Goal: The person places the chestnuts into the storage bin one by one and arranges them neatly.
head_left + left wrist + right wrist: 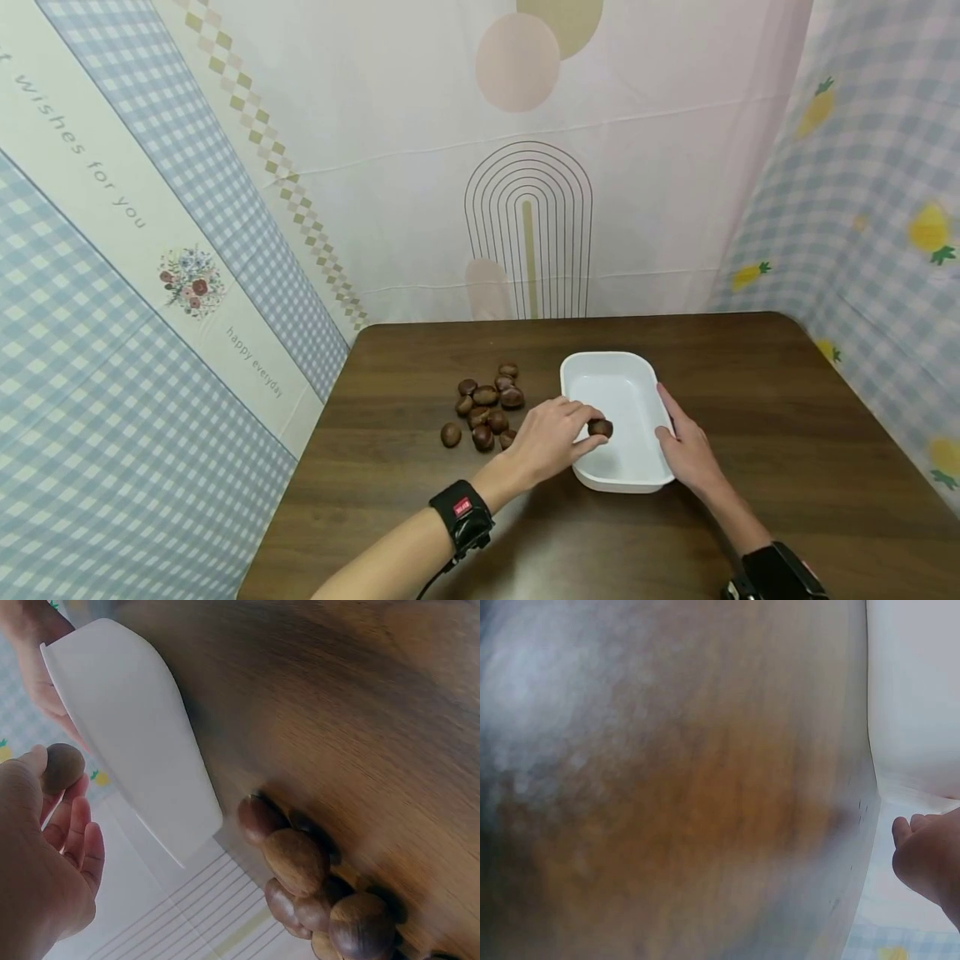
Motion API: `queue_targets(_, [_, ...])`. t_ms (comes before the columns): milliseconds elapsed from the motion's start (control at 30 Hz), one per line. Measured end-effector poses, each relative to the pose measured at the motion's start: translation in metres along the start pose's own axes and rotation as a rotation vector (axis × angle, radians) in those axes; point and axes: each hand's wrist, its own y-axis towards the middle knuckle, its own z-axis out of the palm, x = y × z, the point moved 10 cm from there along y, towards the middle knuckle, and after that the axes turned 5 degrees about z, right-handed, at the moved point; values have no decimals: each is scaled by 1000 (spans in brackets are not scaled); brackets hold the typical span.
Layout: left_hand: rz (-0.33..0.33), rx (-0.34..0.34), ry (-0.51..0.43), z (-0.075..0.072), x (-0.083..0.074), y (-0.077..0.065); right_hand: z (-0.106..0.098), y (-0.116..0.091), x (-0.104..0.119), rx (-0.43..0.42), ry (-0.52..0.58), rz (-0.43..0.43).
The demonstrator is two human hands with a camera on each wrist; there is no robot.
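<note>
My left hand (547,437) pinches one brown chestnut (601,427) between thumb and fingers, over the near left part of a white rectangular dish (626,387). In the left wrist view the same chestnut (64,766) shows at the fingertips, with the other fingers loosely bent. The right hand (690,454) grips the dish's right side, thumb at the rim and fingers along the outer wall. Inside the dish no chestnut lies in sight. The right wrist view has part of the right hand (930,859) beside the dish (915,682); most of that view is blurred.
Several loose chestnuts (485,396) lie in a cluster left of the dish, one a little apart (451,435). The brown wooden table (405,358) ends at a patterned cloth (412,233) behind, with checked cloth (885,275) at the right side.
</note>
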Motion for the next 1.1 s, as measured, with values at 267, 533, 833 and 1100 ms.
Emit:
queue_targets(267, [43,-59,5,4,-10,10,-1,-2,1,-7,2,-15])
queue_targets(533, [63,-67,32,12,-21,21,-1,-3,0,3,7,6])
queue_targets(833, [65,-33,46,24,-31,31,-1,-1,0,-7,5,9])
queue_targets(1100, [44,12,54,32,-39,39,-2,-3,1,-9,7,19])
